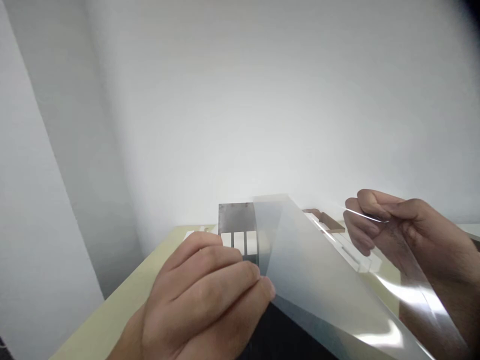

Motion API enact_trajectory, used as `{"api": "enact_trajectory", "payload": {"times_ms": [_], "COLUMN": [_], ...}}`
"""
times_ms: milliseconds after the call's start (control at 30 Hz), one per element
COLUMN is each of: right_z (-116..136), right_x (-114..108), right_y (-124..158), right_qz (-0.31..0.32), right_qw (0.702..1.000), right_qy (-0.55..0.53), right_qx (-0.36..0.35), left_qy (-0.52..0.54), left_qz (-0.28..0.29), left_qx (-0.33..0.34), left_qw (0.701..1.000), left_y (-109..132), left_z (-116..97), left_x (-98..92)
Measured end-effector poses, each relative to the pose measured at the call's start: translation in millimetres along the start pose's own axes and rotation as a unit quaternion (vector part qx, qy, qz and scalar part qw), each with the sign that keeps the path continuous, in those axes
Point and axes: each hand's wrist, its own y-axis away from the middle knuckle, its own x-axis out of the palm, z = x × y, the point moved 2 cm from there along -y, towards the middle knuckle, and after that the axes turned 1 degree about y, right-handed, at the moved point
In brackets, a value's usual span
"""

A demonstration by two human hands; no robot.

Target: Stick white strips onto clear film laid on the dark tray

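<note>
My left hand (210, 300) is closed, its fingertips pressed together at the near left edge of a translucent plastic sheet (311, 265). The sheet is held tilted above the table. To the right, my right hand (416, 230) pinches a glossy clear plastic film (416, 285), which curves down in front of that wrist and catches bright reflections. The film stands apart from the sheet at the top; where they meet lower down, I cannot tell. Behind my left fingers is a dark panel (236, 217) with several white rectangles, partly covered by the hand and the sheet.
A pale yellow-green table (123, 310) runs back to a white wall (240, 110). At its far right stands an open brown cardboard box (332, 223), with white items (369, 262) nearer. Below the sheet lies a black area (277, 330). A grey wall corner rises at left.
</note>
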Motion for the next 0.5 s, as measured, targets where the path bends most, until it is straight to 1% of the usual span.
{"api": "enact_trajectory", "payload": {"times_ms": [100, 200, 300, 433, 500], "right_z": [-3.6, -7.1, -9.2, -9.8, -10.3], "right_x": [2.3, 1.7, -0.9, -6.4, -9.0], "right_y": [0.3, 1.7, 1.5, -0.5, -1.3], "right_qz": [-0.001, -0.008, 0.001, 0.001, -0.004], "right_qw": [1.000, 0.999, 0.998, 0.998, 0.998], "right_qy": [0.019, 0.051, 0.069, 0.053, 0.052], "right_qx": [-0.012, -0.001, 0.001, -0.023, -0.027], "left_qy": [0.020, -0.003, -0.016, -0.019, -0.025], "left_qz": [0.001, 0.001, 0.017, 0.015, 0.014], "left_qx": [0.008, 0.030, 0.048, 0.067, 0.082], "left_qw": [1.000, 1.000, 0.999, 0.997, 0.996], "left_y": [-13.2, -21.4, -15.3, 1.6, 5.9], "left_z": [-10.3, -13.7, -8.1, 5.4, 10.2], "left_x": [-13.1, -20.1, -24.0, -30.9, -33.4]}}
